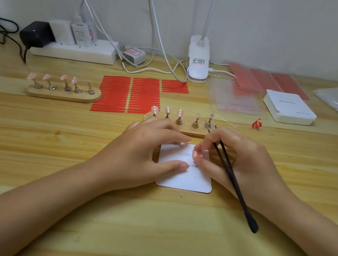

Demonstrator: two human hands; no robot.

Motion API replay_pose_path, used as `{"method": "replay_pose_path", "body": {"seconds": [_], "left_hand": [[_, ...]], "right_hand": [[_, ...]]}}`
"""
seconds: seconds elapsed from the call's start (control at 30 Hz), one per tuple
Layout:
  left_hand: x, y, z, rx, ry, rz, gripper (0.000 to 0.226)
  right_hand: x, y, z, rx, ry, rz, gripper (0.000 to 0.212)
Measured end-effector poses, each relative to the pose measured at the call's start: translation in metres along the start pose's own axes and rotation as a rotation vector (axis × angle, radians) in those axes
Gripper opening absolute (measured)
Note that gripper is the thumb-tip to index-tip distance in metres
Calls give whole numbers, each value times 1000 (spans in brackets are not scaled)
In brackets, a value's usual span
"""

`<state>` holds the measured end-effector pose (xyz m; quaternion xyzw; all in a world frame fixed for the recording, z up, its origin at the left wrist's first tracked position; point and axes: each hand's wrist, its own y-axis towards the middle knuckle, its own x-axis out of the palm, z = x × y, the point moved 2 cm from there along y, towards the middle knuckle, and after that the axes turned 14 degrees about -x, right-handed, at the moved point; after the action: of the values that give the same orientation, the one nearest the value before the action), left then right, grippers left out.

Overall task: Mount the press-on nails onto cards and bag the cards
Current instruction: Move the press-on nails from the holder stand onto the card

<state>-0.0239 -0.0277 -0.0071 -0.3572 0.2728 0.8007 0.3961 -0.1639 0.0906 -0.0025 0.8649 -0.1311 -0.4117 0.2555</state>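
Note:
A white card lies on the wooden table in front of me. My left hand rests on its left side, thumb and forefinger touching the card. My right hand holds black tweezers and pinches a pink press-on nail against the card's upper right. Just beyond the hands stands a wooden nail stand with three pink nails on its left pegs and two bare pegs. A second stand at the left carries several pink nails.
Red adhesive strips lie behind the near stand. A stack of white cards, clear bags and red sheets sit at the right. A power strip, cables and a clip lamp line the back. A red scrap lies loose.

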Motion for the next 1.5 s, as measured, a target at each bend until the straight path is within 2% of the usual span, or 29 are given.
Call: {"method": "replay_pose_path", "body": {"seconds": [0.5,0.63,0.73,0.87,0.9,0.93,1.03,1.1,1.17,1.23,1.5], "left_hand": [[0,0,1,21,-13,10,55],[-1,0,2,18,-9,2,54],[-1,0,2,15,-13,4,54],[0,-1,2,14,-12,12,50],[0,-1,2,13,-14,12,50],[-1,-2,2,9,-18,11,50],[-1,-2,2,-1,-30,12,45],[-1,-2,2,-7,-35,9,45],[-1,-3,1,-6,-35,9,45],[-1,-3,1,-3,-37,12,45],[-2,-3,0,-5,-38,16,44]], "right_hand": [[1,0,-1,24,102,17,33],[0,3,-2,-13,25,1,39],[0,2,-3,-36,-53,5,30],[-7,-1,-4,-4,-36,215,11],[-10,-2,-4,24,5,276,12],[-12,-2,-4,71,78,315,22],[-17,-3,-3,161,226,258,46],[-17,-1,-5,168,242,205,36],[-16,-1,-7,159,263,211,19],[-15,-2,-8,174,291,222,12],[-14,-7,-3,233,221,237,28]]}}
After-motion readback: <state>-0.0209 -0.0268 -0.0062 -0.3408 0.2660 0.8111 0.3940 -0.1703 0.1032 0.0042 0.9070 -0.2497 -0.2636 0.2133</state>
